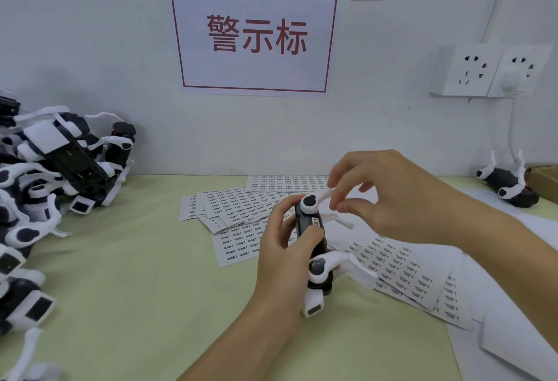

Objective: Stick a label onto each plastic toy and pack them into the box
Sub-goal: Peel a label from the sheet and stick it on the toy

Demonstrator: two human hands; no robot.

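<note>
My left hand (280, 257) grips a black and white plastic toy (314, 247) above the middle of the table, its underside turned up. A small label (316, 223) shows on the toy's black body. Just above the toy's far end hovers my right hand (383, 193), thumb and fingers curled close together; whether they pinch a label I cannot tell. Sheets of printed labels (238, 199) lie spread beneath both hands, and more label sheets (404, 272) lie to the right. The edge of a cardboard box (545, 176) shows at the far right.
A heap of the same toys (45, 175) fills the left side of the table. One toy (507, 184) lies at the back right beside the box. Wall sockets (489, 69) and a hanging cord (510, 133) are above it. A sign (256, 30) hangs on the wall.
</note>
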